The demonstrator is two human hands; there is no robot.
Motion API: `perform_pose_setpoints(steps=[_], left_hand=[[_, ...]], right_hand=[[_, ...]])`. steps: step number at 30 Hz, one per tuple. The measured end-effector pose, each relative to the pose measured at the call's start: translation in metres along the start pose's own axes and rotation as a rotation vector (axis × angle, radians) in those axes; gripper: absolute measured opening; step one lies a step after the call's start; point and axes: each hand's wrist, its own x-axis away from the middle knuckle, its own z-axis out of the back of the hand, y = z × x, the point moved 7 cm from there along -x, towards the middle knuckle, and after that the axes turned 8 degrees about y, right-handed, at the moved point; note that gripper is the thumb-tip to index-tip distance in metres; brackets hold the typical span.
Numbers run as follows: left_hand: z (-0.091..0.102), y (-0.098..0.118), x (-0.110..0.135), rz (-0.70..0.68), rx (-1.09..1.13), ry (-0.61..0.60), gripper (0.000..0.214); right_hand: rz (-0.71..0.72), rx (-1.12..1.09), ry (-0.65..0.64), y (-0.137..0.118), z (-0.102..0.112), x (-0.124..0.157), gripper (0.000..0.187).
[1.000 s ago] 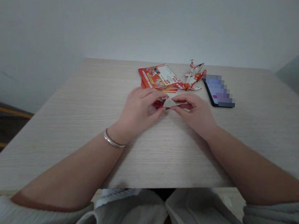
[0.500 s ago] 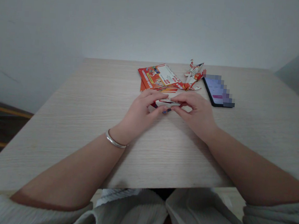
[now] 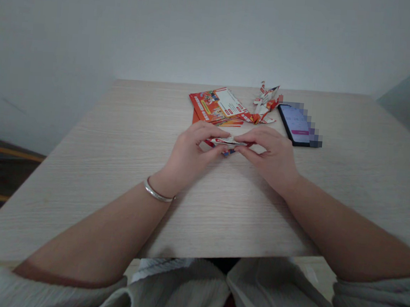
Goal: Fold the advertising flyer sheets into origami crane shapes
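Note:
A small folded piece of red and white printed paper [image 3: 227, 141] is pinched between both hands just above the wooden table [image 3: 121, 132]. My left hand [image 3: 191, 153], with a silver bangle on its wrist, grips the paper's left side with thumb and fingers closed. The paper's right side is held by my right hand [image 3: 272, 154], its fingertips pressed together on it. Most of the paper is hidden by the fingers.
Behind my hands lies a stack of red printed leaflets [image 3: 217, 108]. Beside it to the right sits a folded paper figure [image 3: 265, 104], and a dark phone [image 3: 297, 125] lies further right. A plain wall stands beyond the table's far edge.
The white triangular flap that stood up between my hands a second ago has been folded down flat. Both hands have closed in slightly on the paper and stay in the same place.

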Motion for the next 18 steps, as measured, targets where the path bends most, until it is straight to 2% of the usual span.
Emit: perform_pose_setpoints(steps=[3,8,14,18], left_hand=[[0.002,0.003,-0.001,-0.021,0.005,0.011,0.009],[0.006,0.012,0.000,-0.099,0.022,0.033,0.010],[0.004,0.004,-0.001,-0.026,0.039,0.044,0.007],[0.004,0.004,-0.001,-0.034,0.078,0.046,0.006]], right_hand=[[0.044,0.025,-0.001,-0.004,0.001,0.000,0.008],[0.088,0.040,0.010,-0.007,0.004,0.001,0.008],[-0.018,0.012,0.003,0.000,0.004,0.004,0.014],[0.038,-0.003,-0.007,-0.001,0.003,0.004,0.009]])
